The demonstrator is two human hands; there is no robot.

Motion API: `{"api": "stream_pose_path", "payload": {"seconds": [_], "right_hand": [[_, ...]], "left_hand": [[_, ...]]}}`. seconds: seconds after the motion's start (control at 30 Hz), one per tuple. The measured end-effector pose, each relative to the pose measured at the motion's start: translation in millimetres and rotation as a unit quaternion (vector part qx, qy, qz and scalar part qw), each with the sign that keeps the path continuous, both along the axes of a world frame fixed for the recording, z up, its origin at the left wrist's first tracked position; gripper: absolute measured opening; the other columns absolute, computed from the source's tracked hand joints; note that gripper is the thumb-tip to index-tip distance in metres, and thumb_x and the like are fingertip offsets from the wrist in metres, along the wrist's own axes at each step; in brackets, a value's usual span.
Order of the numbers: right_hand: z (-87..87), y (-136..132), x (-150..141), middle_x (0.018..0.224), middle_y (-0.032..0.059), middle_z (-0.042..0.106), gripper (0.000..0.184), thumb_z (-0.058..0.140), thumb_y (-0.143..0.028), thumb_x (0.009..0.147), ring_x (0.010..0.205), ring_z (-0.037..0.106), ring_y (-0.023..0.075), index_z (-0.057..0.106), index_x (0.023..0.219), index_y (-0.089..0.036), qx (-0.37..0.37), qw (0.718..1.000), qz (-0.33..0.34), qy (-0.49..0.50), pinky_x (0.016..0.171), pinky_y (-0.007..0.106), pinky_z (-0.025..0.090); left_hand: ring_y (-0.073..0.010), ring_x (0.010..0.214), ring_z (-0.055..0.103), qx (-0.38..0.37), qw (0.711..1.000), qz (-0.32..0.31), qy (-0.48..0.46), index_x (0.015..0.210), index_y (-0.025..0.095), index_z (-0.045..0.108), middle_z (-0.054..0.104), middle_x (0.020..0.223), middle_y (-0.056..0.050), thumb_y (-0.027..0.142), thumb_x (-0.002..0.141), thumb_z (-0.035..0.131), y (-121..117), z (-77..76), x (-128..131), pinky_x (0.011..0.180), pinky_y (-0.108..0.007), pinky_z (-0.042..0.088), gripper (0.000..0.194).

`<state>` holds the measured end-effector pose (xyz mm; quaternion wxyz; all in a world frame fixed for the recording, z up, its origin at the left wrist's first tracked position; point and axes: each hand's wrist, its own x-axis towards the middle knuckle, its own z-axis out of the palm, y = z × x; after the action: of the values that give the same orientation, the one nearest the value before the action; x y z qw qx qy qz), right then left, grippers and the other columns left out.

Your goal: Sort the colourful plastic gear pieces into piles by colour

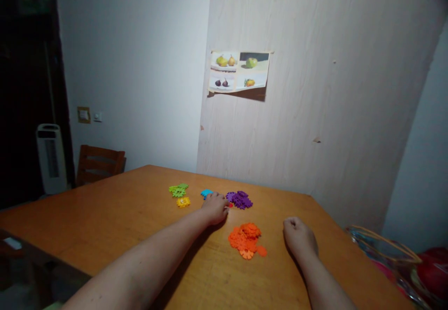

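Observation:
My left hand (215, 208) reaches over the table to small toothed plastic discs, its fingers apart and bent down toward the tabletop. Blue discs (206, 193) show just beyond its fingers, and a bit of a red disc (230, 205) is beside its thumb side. What lies under the palm is hidden. To its right is a pile of purple discs (241, 200). My right hand (300, 237) rests on the table as a closed fist, with nothing showing in it. Between my forearms lies a heap of orange discs (245, 239), nearest to my right hand.
Green discs (178, 190) and yellow discs (183, 202) lie left of my left hand on the wooden table (115, 216). A chair (100, 163) stands at the far left corner. Bags and a red object (434, 270) are beyond the right edge. A fruit picture (240, 72) hangs on the wall.

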<state>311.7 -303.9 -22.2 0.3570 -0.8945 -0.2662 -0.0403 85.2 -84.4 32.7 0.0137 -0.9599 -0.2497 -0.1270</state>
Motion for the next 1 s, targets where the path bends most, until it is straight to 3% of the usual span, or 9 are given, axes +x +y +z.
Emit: {"api": "stream_pose_path", "payload": {"seconds": [0.2, 0.37, 0.47, 0.6, 0.8, 1.0], "right_hand": [[0.2, -1, -1, 0.084, 0.0063, 0.072, 0.033, 0.040, -0.042, 0.091, 0.074, 0.061, 0.0203, 0.067, 0.085, -0.025, 0.000, 1.000, -0.006, -0.010, 0.061, 0.027, 0.036], [2.5, -2, -1, 0.086, 0.0069, 0.073, 0.033, 0.041, -0.042, 0.091, 0.075, 0.062, 0.0201, 0.068, 0.085, -0.023, -0.005, 1.000, -0.005, -0.005, 0.060, 0.027, 0.036], [3.3, -2, -2, 0.085, 0.0074, 0.072, 0.035, 0.039, -0.043, 0.091, 0.074, 0.061, 0.0208, 0.068, 0.085, -0.024, -0.019, 1.000, -0.008, -0.010, 0.060, 0.027, 0.035], [4.1, -2, -2, 0.083, 0.0068, 0.072, 0.034, 0.039, -0.042, 0.090, 0.074, 0.061, 0.0212, 0.068, 0.083, -0.024, -0.029, 0.999, -0.008, -0.015, 0.059, 0.028, 0.035], [4.3, -3, -1, 0.083, 0.0070, 0.072, 0.033, 0.042, -0.042, 0.089, 0.075, 0.062, 0.0209, 0.070, 0.085, -0.024, -0.013, 1.000, -0.011, 0.004, 0.061, 0.028, 0.038], [1.9, -2, 2, 0.081, 0.0066, 0.071, 0.033, 0.040, -0.042, 0.089, 0.076, 0.063, 0.0213, 0.068, 0.083, -0.024, -0.012, 1.000, 0.000, 0.006, 0.062, 0.028, 0.039]], "left_hand": [[-0.0357, 0.116, 0.052, 0.004, 1.000, 0.005, 0.028, 0.105, 0.023, 0.074, 0.066, 0.118, -0.016, 0.037, 0.092, 0.046, -2, -7.0, 16, 0.100, -0.054, 0.036, 0.033], [-0.0313, 0.112, 0.056, -0.031, 0.998, 0.049, -0.006, 0.094, 0.022, 0.074, 0.069, 0.111, -0.013, 0.033, 0.089, 0.051, 6, 1.9, 11, 0.097, -0.047, 0.039, 0.026], [-0.0314, 0.112, 0.056, -0.057, 0.995, 0.076, -0.005, 0.096, 0.025, 0.074, 0.070, 0.110, -0.011, 0.038, 0.086, 0.057, 9, 4.6, 8, 0.096, -0.046, 0.041, 0.024], [-0.0361, 0.118, 0.053, -0.074, 0.995, 0.059, 0.010, 0.099, 0.026, 0.075, 0.068, 0.115, -0.012, 0.051, 0.083, 0.060, 7, 0.2, 11, 0.100, -0.053, 0.038, 0.033], [-0.0357, 0.121, 0.053, -0.100, 0.992, 0.076, 0.014, 0.094, 0.024, 0.074, 0.067, 0.116, -0.012, 0.036, 0.080, 0.062, 1, -4.8, 21, 0.102, -0.051, 0.039, 0.022], [-0.0368, 0.119, 0.054, -0.104, 0.990, 0.095, 0.018, 0.088, 0.021, 0.074, 0.068, 0.112, -0.014, 0.043, 0.079, 0.065, -4, -2.6, 22, 0.101, -0.051, 0.040, 0.025]]}}
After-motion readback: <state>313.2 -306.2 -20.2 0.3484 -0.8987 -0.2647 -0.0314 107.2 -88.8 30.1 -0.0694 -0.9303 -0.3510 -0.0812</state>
